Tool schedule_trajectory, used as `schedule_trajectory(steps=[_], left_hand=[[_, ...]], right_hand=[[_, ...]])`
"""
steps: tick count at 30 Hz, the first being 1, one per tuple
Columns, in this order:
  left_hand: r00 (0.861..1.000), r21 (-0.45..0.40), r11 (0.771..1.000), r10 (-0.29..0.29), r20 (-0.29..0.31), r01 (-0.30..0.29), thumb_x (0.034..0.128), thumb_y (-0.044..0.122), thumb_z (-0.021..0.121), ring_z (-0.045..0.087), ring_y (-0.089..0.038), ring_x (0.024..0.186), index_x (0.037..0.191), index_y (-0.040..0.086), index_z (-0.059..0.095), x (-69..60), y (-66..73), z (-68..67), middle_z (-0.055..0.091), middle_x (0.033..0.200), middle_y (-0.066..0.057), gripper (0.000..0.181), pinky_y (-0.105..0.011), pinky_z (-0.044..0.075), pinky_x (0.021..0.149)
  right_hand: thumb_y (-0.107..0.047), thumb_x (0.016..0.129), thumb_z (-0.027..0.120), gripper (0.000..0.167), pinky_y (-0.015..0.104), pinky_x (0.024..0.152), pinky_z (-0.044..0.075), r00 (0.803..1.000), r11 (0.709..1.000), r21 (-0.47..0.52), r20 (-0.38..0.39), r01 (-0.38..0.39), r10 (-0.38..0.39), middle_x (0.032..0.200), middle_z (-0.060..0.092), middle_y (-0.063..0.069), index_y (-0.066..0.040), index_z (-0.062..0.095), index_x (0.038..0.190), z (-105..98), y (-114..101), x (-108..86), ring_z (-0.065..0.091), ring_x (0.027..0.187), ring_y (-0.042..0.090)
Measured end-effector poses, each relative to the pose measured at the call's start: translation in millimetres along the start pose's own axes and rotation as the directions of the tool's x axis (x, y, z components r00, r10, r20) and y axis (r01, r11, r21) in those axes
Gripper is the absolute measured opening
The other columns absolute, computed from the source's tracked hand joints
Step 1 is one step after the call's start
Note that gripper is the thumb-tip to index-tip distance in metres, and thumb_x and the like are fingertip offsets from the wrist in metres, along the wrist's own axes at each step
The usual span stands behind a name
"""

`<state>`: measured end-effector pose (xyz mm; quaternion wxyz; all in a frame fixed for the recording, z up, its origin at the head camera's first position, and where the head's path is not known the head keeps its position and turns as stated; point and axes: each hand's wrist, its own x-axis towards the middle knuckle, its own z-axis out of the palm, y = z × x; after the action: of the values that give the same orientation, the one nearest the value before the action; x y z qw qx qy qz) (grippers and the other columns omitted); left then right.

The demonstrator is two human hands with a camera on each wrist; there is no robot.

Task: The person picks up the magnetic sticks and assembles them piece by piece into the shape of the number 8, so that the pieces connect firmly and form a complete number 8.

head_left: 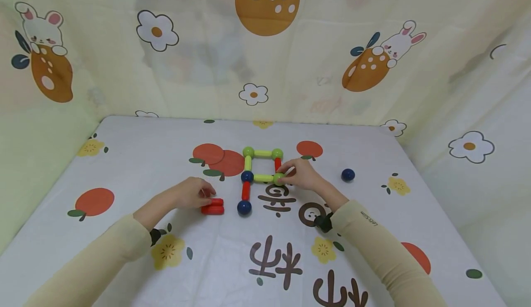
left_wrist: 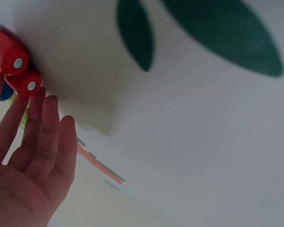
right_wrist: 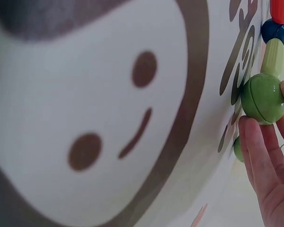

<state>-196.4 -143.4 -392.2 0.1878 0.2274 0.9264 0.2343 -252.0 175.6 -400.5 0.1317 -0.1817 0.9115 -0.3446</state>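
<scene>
On the table lies a square of rods and balls: light green rods (head_left: 262,153) on three sides, a red rod (head_left: 278,163) on the right. Green balls stand at three corners and a dark blue ball (head_left: 247,176) at the near left one. From that, another red rod (head_left: 246,191) runs to a second blue ball (head_left: 244,207). My right hand (head_left: 304,174) pinches the near right green ball (right_wrist: 263,98) between thumb and fingers. My left hand (head_left: 191,192) is at two loose red rods (head_left: 213,210) lying side by side, its fingers fairly straight and thumb close against them.
A loose dark blue ball (head_left: 348,174) lies right of my right hand. The printed tablecloth (head_left: 137,159) covers the table, and a patterned curtain (head_left: 199,67) hangs behind its far edge.
</scene>
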Motion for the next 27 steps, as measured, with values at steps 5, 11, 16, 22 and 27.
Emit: schedule_trajectory(steps=[5, 11, 16, 22, 27], left_hand=[[1.0, 0.029, 1.0, -0.006, 0.001, 0.006, 0.0833, 0.008, 0.064, 0.053, -0.017, 0.078, 0.103, 0.001, 0.067, -5.9, -4.0, 1.4, 0.06, 0.085, -0.004, 0.021, -0.028, 0.047, 0.069], [1.0, 0.035, 0.999, -0.007, -0.007, 0.008, 0.083, 0.007, 0.064, 0.052, -0.017, 0.078, 0.099, 0.001, 0.068, -10.5, -4.2, 2.4, 0.06, 0.086, -0.004, 0.017, -0.028, 0.047, 0.069], [0.999, 0.017, 1.0, -0.003, -0.035, 0.003, 0.0817, 0.005, 0.066, 0.052, -0.017, 0.077, 0.095, 0.0, 0.067, -11.7, -2.7, 3.3, 0.059, 0.084, -0.004, 0.014, -0.029, 0.048, 0.069], [0.996, -0.036, 0.999, -0.013, -0.087, 0.01, 0.081, 0.002, 0.065, 0.053, -0.017, 0.076, 0.093, 0.001, 0.065, -10.3, -0.9, 3.0, 0.06, 0.082, -0.004, 0.012, -0.029, 0.049, 0.069], [0.993, -0.06, 0.998, 0.022, -0.12, -0.029, 0.0813, 0.002, 0.064, 0.055, -0.018, 0.076, 0.093, 0.001, 0.065, -10.4, 4.8, -0.3, 0.06, 0.08, -0.003, 0.011, -0.028, 0.05, 0.067]], right_hand=[[-0.018, 0.077, 0.074, 0.028, 0.026, 0.063, 0.049, 1.0, 1.0, 0.0, -0.011, 0.007, -0.007, 0.095, 0.064, 0.007, -0.004, 0.068, 0.1, 1, 1, -0.1, 0.062, 0.08, 0.018], [-0.016, 0.077, 0.074, 0.027, 0.027, 0.063, 0.05, 1.0, 1.0, 0.005, -0.018, 0.021, -0.021, 0.095, 0.064, 0.008, -0.003, 0.068, 0.099, 2, 3, 0.2, 0.062, 0.08, 0.018], [-0.016, 0.076, 0.074, 0.027, 0.027, 0.063, 0.05, 0.999, 0.999, 0.005, -0.029, 0.039, -0.039, 0.094, 0.063, 0.008, -0.003, 0.068, 0.099, 2, 4, -0.4, 0.062, 0.08, 0.019], [-0.015, 0.076, 0.074, 0.027, 0.027, 0.064, 0.05, 0.998, 0.999, 0.011, -0.036, 0.052, -0.051, 0.094, 0.063, 0.009, -0.002, 0.068, 0.099, 3, 5, -1.2, 0.063, 0.08, 0.019], [-0.014, 0.076, 0.074, 0.027, 0.027, 0.064, 0.05, 0.998, 0.998, 0.014, -0.037, 0.055, -0.054, 0.094, 0.063, 0.009, -0.001, 0.068, 0.099, 3, 5, -1.3, 0.063, 0.08, 0.019]])
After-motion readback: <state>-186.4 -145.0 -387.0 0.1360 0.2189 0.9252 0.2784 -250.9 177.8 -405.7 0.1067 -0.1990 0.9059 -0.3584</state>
